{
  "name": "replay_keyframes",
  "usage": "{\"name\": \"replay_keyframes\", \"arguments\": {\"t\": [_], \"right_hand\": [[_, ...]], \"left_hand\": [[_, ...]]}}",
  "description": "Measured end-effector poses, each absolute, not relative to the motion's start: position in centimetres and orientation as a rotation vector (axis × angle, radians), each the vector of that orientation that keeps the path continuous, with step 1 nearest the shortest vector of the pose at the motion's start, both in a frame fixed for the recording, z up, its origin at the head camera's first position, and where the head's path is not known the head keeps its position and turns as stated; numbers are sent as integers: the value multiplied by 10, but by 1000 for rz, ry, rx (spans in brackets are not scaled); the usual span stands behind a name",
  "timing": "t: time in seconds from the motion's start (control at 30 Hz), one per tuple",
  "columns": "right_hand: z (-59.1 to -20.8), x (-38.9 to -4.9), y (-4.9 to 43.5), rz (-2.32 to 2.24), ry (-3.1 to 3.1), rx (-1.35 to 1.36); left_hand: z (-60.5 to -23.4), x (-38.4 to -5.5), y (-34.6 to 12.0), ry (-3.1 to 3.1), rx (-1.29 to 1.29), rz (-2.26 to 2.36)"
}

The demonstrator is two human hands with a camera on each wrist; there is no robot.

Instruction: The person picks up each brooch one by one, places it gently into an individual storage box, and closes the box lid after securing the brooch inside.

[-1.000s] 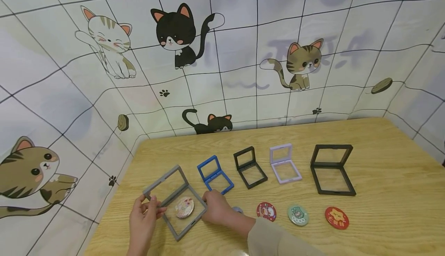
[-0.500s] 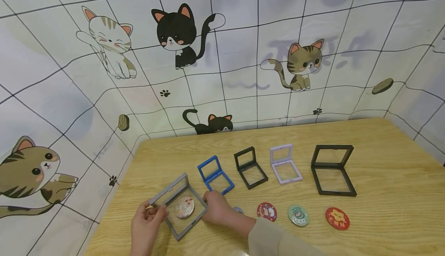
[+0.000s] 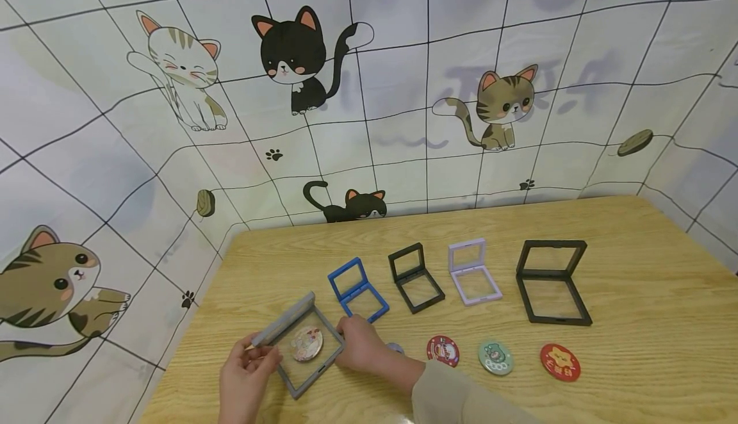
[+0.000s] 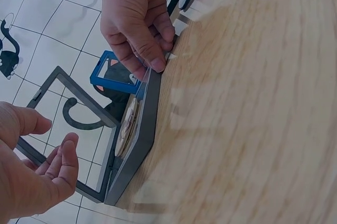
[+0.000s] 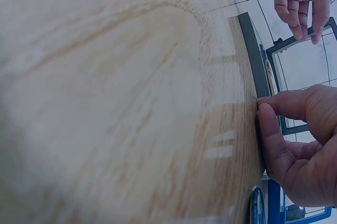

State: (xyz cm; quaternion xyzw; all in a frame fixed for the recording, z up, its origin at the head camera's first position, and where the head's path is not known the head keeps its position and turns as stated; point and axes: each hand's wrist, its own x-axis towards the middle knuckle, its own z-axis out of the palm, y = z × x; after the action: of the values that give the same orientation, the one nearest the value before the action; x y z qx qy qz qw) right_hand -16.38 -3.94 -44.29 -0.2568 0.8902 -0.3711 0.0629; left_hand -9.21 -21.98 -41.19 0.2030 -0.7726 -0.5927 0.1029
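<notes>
A grey hinged display frame (image 3: 319, 371) lies at the table's left, its clear lid (image 3: 285, 320) raised at a slant from the base. A round patterned badge (image 3: 307, 344) rests on the film inside the base. My left hand (image 3: 248, 376) is at the lid's outer left corner; in the left wrist view its fingers (image 4: 64, 169) overlap the lid edge, with a gap between thumb and fingertips. My right hand (image 3: 359, 345) pinches the base's right corner between thumb and forefinger, as the right wrist view also shows.
Behind stand opened frames: a blue one (image 3: 344, 297), a small black one (image 3: 410, 275), a lavender one (image 3: 468, 267) and a larger black one (image 3: 543, 274). Nearer lie a red badge (image 3: 443, 351), a green badge (image 3: 496, 358), another red badge (image 3: 560, 362) and a bluish badge (image 3: 395, 348) partly behind the right wrist.
The grey frame's lid has swung down towards its base, and my left hand has moved slightly right and down with it. My right hand and the badge inside have stayed put.
</notes>
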Motion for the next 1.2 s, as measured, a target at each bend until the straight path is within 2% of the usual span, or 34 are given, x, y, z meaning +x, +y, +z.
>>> {"name": "replay_keyframes", "arguments": {"t": [1.2], "right_hand": [[-444, -164, -39, -1201, 2657, -782]], "left_hand": [[-423, -80, -211, -2411, 639, -1599]]}}
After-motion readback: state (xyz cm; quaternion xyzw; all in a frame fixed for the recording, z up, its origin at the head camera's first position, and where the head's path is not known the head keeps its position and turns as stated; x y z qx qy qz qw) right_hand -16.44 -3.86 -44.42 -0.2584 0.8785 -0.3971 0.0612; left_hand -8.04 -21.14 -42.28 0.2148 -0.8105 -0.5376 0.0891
